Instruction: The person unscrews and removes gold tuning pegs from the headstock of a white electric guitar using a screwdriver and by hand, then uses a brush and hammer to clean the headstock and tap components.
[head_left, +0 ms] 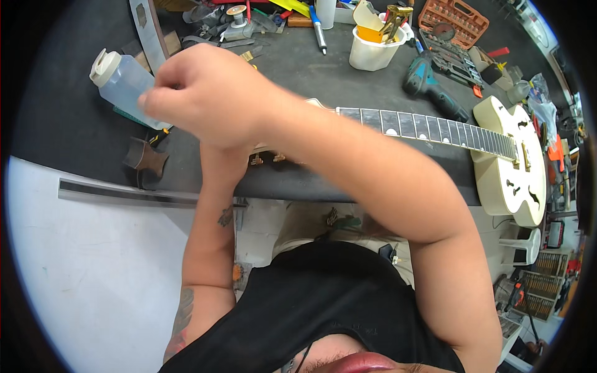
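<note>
A cream electric guitar (494, 133) with f-holes lies across the bench, its dark fretboard (404, 123) running left toward my hands. My right hand (205, 93) is raised across the headstock end, fingers curled closed; anything inside them is hidden. Its thumb overlaps a translucent bottle (127, 84) with a white cap in the picture, and I cannot tell if they touch. Under my right wrist, my left hand (225, 163) is beside the headstock, its fingers hidden. Gold tuners (256, 160) show to the right of it.
A brown curved block (146, 160) sits near the front edge, left of my hands. Farther back stand a white tub (373, 53) of tools, a blue pen-like tool (318, 31) and a teal cordless drill (429, 87). An orange bit case (453, 23) lies open at back right.
</note>
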